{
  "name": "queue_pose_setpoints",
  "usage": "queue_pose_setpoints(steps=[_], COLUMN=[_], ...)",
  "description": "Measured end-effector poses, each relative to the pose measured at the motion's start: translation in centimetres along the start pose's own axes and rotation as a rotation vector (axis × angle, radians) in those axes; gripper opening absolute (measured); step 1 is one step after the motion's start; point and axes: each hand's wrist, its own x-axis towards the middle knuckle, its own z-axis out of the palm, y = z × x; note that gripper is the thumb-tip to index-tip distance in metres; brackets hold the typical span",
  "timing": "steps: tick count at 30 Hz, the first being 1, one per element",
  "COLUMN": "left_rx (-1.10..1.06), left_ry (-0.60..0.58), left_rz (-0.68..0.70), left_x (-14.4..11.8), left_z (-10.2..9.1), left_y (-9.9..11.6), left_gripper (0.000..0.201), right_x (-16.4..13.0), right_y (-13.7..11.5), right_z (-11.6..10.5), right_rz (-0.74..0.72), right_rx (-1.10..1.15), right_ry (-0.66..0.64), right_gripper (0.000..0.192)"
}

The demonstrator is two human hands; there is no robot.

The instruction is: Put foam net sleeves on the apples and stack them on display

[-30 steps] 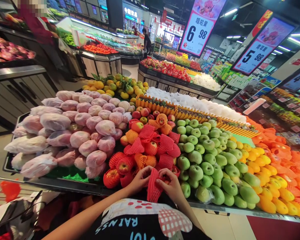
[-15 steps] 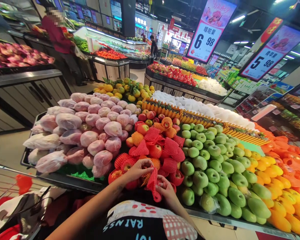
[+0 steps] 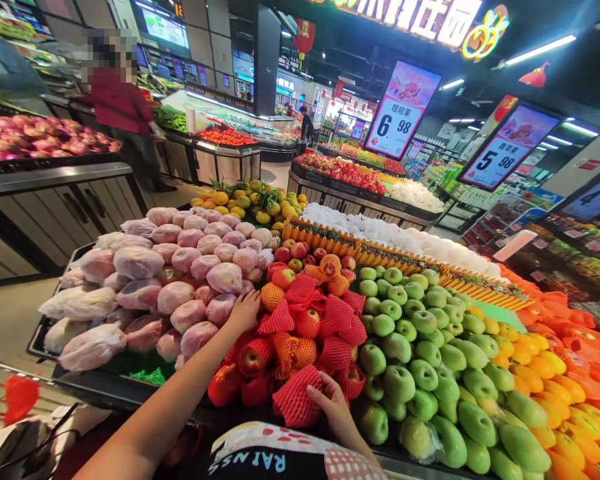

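A pile of red apples [image 3: 307, 321] in red and orange foam nets fills the middle of the fruit stand. My right hand [image 3: 333, 407] rests on a red foam-netted apple [image 3: 296, 402] at the pile's front edge, fingers curled around its right side. My left hand [image 3: 244, 311] reaches forward to the pile's left side, fingers spread, touching an orange-netted apple [image 3: 273, 295] beside the pink bagged fruit [image 3: 180, 280].
Green apples [image 3: 410, 340] lie right of the red pile, green mangoes [image 3: 500, 427] and orange fruit [image 3: 545, 360] further right. White netted fruit [image 3: 395, 230] and citrus [image 3: 250, 197] sit behind. A person in red [image 3: 123, 107] stands far left. Price signs [image 3: 399, 113] hang overhead.
My left hand let go of the red net and reached forward to the pile's left side. My right hand now holds the netted apple alone at the front edge.
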Motion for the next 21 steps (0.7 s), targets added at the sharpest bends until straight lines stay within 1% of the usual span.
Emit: queue_pose_setpoints(steps=[2,6,8,11,14,18,21], left_rx=[0.043,0.115,0.146,0.187,0.224,0.268,0.29], left_ry=[-0.028,-0.038,-0.033,-0.008,0.029,0.096,0.15], left_rz=[0.027,0.077,0.101,0.12,0.108,0.025,-0.049], left_x=[0.9,2.1,1.9,1.0,-0.2,-1.6,-2.5], left_z=[0.2,-0.4,-0.9,-1.5,-1.9,-2.6,-3.4], left_y=[-0.2,-0.5,-0.6,-0.3,0.2,1.0,1.7], left_gripper=[0.065,0.048,0.042,0.038,0.041,0.06,0.065], right_x=[-0.1,-0.5,-0.6,-0.5,0.0,0.9,1.3], right_y=[0.0,-0.1,-0.3,-0.2,0.3,1.2,1.3], right_z=[-0.1,-0.3,-0.4,-0.6,-0.8,-0.8,-0.7], right_rz=[0.017,0.021,0.016,0.017,0.007,0.017,0.03], right_rx=[-0.018,-0.013,-0.005,0.001,0.006,0.013,0.016], right_ry=[-0.002,0.003,0.004,0.001,0.029,0.089,0.052], right_gripper=[0.057,0.058,0.058,0.058,0.061,0.066,0.064])
